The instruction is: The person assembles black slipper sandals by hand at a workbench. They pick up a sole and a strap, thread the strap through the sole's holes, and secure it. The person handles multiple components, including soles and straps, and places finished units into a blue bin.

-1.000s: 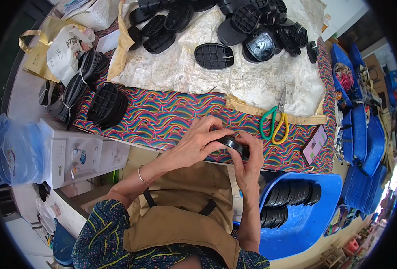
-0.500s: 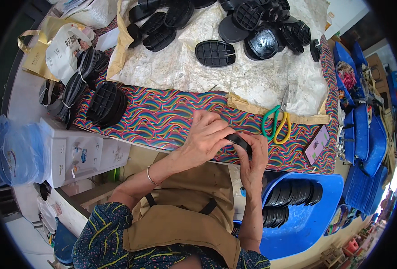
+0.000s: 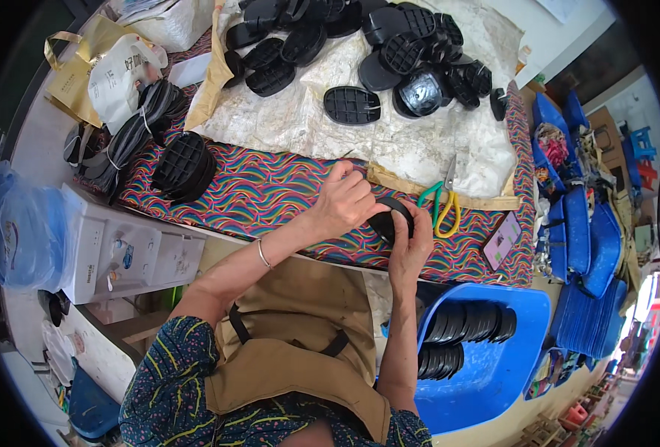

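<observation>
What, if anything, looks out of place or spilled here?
Nothing looks spilled. The white sheet is smudged and creased; the scissors have mismatched handles, one green, one yellow; and a lit phone lies askew near the right edge of the table.

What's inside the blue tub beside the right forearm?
The blue tub holds two rows of black curved pieces, packed closely together. Whatever lies beneath those pieces is covered by them and cannot be seen.

A hand could pass over the wavy-patterned tablecloth between the stack of black heel pieces and the left hand. Scissors near the right hand, then a smartphone, obstruct the right; a heap of heel pieces blocks the white sheet's far part.
</observation>
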Demonstrator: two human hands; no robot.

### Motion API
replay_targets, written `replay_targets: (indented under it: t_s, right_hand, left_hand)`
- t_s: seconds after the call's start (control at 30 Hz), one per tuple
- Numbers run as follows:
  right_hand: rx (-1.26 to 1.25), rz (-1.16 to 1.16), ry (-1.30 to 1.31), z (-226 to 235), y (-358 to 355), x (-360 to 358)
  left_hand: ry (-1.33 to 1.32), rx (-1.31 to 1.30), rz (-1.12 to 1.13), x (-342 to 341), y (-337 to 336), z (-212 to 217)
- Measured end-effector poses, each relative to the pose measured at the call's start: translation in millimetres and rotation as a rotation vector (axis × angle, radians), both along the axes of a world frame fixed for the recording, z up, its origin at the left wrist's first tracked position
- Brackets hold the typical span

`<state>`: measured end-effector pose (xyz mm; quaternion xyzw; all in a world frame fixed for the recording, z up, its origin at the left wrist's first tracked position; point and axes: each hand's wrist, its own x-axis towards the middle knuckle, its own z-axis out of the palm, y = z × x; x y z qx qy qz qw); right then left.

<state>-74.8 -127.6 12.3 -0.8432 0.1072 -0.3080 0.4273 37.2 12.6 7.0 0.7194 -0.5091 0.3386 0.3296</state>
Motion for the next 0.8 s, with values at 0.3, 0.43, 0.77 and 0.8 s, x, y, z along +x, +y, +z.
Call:
replay_targets:
  t_s: [0.3, 0.43, 0.77, 0.8]
  right_hand:
    - [0.742, -0.093, -0.178, -16, -7, -14]
    - [1.226, 0.075, -0.339, -15, 3, -20]
    - [0.939, 0.011, -0.127, -9, -1, -35]
    - [0.928, 0.039, -0.116, -8, -14, -40]
  left_hand:
    - [0.294, -0.22, 0.095, -21, -2, 34]
    - [1.234, -0.249, -0.033, -65, -1, 34]
    - [0.512, 0.002, 0.048, -64, 16, 47]
    - [0.468, 0.061, 0.037, -58, 18, 50]
